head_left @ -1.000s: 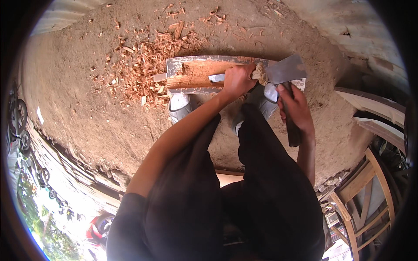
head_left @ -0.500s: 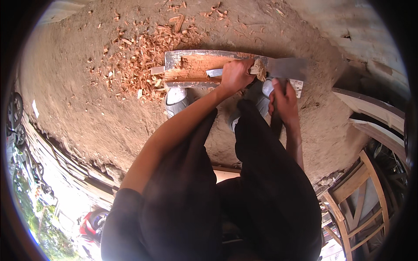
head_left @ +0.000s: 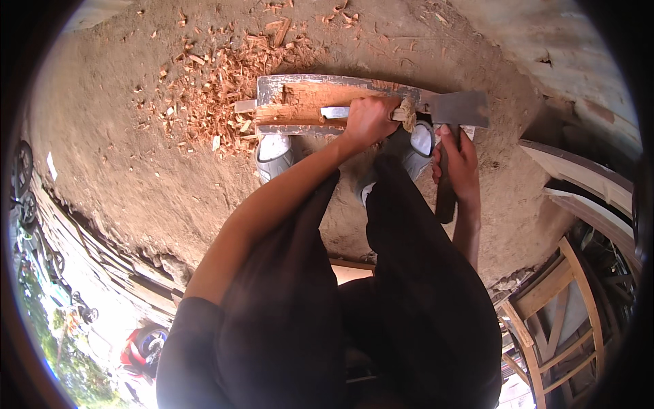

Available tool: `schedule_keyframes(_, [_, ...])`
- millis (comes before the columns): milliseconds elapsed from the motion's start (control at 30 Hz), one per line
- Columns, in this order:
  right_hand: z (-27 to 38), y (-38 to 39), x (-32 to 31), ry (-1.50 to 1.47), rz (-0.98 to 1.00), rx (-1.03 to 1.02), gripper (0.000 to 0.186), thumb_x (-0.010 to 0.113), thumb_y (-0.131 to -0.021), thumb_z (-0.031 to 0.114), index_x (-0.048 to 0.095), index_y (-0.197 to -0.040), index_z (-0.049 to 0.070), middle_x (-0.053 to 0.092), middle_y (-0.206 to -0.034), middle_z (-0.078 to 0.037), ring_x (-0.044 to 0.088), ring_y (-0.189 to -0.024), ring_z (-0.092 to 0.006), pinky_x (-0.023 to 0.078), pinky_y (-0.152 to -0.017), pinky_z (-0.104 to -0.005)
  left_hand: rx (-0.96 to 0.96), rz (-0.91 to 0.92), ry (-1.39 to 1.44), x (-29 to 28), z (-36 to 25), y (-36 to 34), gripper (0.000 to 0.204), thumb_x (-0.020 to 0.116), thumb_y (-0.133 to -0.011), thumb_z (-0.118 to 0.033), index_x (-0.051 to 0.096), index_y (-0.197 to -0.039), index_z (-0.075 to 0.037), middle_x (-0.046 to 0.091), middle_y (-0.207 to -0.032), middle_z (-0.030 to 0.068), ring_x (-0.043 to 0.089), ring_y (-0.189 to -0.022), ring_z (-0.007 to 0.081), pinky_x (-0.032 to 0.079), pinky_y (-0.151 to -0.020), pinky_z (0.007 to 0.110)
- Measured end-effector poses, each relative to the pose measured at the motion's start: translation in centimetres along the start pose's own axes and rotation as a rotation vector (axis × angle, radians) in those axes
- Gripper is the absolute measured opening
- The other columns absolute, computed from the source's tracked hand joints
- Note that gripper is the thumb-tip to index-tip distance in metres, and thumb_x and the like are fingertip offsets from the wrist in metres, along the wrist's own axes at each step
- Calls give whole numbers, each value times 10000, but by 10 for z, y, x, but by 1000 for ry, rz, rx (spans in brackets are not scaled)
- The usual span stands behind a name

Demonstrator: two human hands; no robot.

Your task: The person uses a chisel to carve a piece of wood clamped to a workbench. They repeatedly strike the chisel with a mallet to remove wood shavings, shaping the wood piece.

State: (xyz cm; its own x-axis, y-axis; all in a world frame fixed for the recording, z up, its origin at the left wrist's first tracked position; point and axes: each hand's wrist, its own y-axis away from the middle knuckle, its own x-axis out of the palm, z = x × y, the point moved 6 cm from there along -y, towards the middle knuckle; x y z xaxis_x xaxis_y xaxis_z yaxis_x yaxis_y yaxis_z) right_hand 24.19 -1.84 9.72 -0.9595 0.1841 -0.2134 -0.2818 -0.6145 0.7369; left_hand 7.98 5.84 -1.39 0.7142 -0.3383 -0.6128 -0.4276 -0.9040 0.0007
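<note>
A curved wooden piece (head_left: 300, 102) lies across my feet, its rim worn grey and its hollowed upper face raw reddish wood. My left hand (head_left: 370, 121) is wrapped round a chisel (head_left: 334, 112) held low over that hollow. The chisel's metal blade points left, and its frayed wooden butt faces right. Whether the blade tip touches the wood I cannot tell. In my right hand (head_left: 461, 163) is the dark handle of a hatchet. Its broad flat grey hatchet head (head_left: 460, 109) is just right of the chisel's butt, apart from it, above the piece's right end.
Wood chips (head_left: 228, 88) are strewn over the dirt floor beyond and left of the piece. My grey shoes (head_left: 274, 160) stand at its near side. Curved boards (head_left: 579, 167) and a wooden chair frame (head_left: 555, 320) lie at the right. A red motorcycle (head_left: 139, 347) is at lower left.
The hatchet and my right hand have moved slightly right, away from the chisel's butt. My left hand and the chisel have barely shifted.
</note>
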Motion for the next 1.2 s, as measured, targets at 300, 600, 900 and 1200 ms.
schedule_keyframes(300, [-1,0,2,53,61,4,338,620,-1062,381,569,-1036,48,536,-682,-21,545,-487,-127,457,-438,-317,-13,-18,19,-4,0,4,185,751,-736,-238,670,-853,-120,710,-741,144,717,-720,380,533,-614,511])
schedule_keyframes(600, [4,2,-2,80,26,-30,324,611,-1068,363,569,-1046,43,548,-707,-28,544,-484,-133,450,-431,-323,-6,-39,23,-6,1,3,190,747,-726,-226,666,-857,-115,711,-758,149,717,-744,386,539,-629,512])
schedule_keyframes(900, [-9,-8,-1,78,69,8,327,588,-1079,362,597,-1110,36,551,-716,-21,530,-487,-127,448,-441,-304,-87,-26,-15,-6,6,-2,213,756,-742,-246,672,-885,-111,716,-768,164,719,-752,392,538,-636,517])
schedule_keyframes(1200, [-13,-5,8,264,103,-90,312,580,-1088,348,575,-1034,41,547,-687,-23,531,-480,-117,440,-436,-301,-78,71,-65,-3,11,4,216,763,-728,-250,689,-891,-129,715,-756,152,717,-738,389,547,-637,512])
